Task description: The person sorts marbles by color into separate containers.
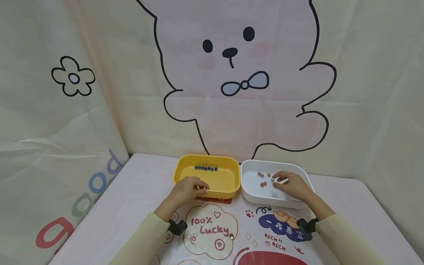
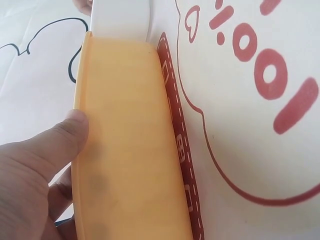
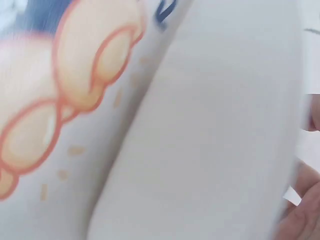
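My left hand (image 1: 189, 188) is at the near-left rim of a yellow tray (image 1: 233, 189). Its thumb rests against the rim and its other fingers reach behind the wall, gripping the edge, as the left wrist view shows. A row of dark blue marbles (image 1: 205, 168) lies along the tray's far side. Over the white tray (image 1: 261, 200) beside it, my right hand (image 1: 293, 186) reaches in, thumb and fingers apart. One small marble (image 1: 272, 180) lies close to those fingertips. Several brownish and reddish marbles (image 1: 263, 184) are scattered just left of them.
A single marble (image 1: 231, 236) lies on the printed tablecloth (image 1: 212, 250) in front of the trays. The two trays stand side by side near the back edge, before a cloth backdrop (image 1: 364, 110) with a bear drawing. A red printed strip (image 2: 181, 150) runs along the yellow tray's near side.
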Demonstrator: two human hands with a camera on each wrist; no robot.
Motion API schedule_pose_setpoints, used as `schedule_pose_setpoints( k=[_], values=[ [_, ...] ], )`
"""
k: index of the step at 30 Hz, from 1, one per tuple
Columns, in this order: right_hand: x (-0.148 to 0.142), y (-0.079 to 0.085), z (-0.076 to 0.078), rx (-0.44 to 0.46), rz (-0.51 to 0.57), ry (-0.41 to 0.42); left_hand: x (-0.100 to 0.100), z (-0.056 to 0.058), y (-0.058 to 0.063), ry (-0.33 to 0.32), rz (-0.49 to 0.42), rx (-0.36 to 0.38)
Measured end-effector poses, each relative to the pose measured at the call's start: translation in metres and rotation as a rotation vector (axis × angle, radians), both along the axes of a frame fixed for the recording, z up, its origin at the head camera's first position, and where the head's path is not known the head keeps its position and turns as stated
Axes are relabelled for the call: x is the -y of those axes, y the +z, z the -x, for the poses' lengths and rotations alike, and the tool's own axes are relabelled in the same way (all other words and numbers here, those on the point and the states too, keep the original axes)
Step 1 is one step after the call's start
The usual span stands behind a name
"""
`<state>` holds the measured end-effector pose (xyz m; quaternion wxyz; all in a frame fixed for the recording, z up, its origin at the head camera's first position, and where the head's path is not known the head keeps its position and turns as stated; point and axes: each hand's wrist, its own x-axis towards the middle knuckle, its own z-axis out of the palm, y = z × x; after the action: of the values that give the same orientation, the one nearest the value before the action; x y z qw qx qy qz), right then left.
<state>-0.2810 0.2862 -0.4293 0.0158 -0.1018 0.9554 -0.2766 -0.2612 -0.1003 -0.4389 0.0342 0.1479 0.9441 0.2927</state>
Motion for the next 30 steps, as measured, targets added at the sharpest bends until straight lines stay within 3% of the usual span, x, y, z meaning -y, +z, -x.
schedule_pose_setpoints(
  k=[8, 18, 30],
  values=[
    [0.018, 0.018, -0.036, -0.128, 0.079, 0.032, 0.0, -0.002, -0.001, -0.006, -0.002, 0.008],
    [0.053, 0.031, -0.064, -0.159, 0.157, 0.079, 0.001, -0.001, 0.002, -0.009, 0.002, -0.001],
    [0.094, 0.013, -0.088, 0.017, 0.234, 0.189, 0.002, 0.0, 0.0, -0.005, -0.008, 0.001]
  ],
)
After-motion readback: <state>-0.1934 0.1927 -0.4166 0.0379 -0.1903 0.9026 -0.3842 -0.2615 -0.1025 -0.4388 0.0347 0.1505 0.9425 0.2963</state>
